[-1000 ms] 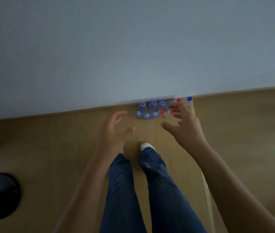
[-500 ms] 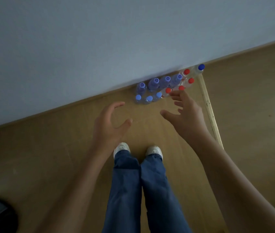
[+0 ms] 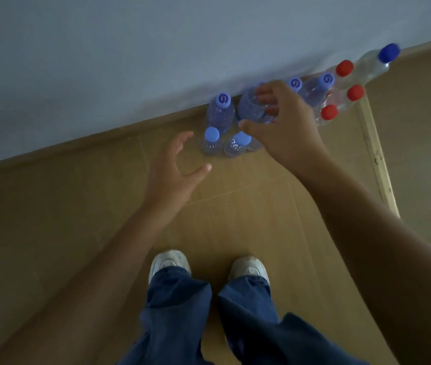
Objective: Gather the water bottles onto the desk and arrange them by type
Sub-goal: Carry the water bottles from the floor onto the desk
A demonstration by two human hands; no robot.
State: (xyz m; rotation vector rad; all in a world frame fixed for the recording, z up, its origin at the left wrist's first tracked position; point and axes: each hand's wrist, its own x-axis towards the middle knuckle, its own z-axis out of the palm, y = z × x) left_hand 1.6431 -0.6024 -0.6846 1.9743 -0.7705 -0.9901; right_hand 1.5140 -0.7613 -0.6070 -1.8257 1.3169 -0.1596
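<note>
A person's right hand (image 3: pixel 285 127) reaches over a cluster of water bottles standing on the wooden floor (image 3: pixel 51 219) along the foot of the grey wall (image 3: pixel 130 48), its fingers curving over the shoulder of a blue-tinted bottle (image 3: pixel 251 109) in the back row; whether the grip has fully closed is hard to tell in the dim light, though the fingertips appear to touch the plastic. The left hand (image 3: pixel 174 169) hovers released, fingers spread and holding nothing, just short of a small bottle with a plain blue cap (image 3: pixel 211 142) at the near left of the group. In half a second both hands have dropped much closer to the bottles, the right having moved from the red-capped end to the middle of the row. That suggests the first pickup is only now beginning, and no desk is in view, so every bottle remains to be carried.

The bottles appear sealed. The back row holds blue-tinted bottles with logo-marked caps (image 3: pixel 223 100), the front row small blue-capped ones (image 3: pixel 238 146), and three clear red-capped bottles (image 3: pixel 337 111) crowd the right end beside a taller clear bottle with a dark blue cap (image 3: pixel 388 52), near a pale wooden strip (image 3: pixel 377 159) on the floor. Their fill levels cannot be judged. White shoes (image 3: pixel 169 262) and blue jeans show below.
</note>
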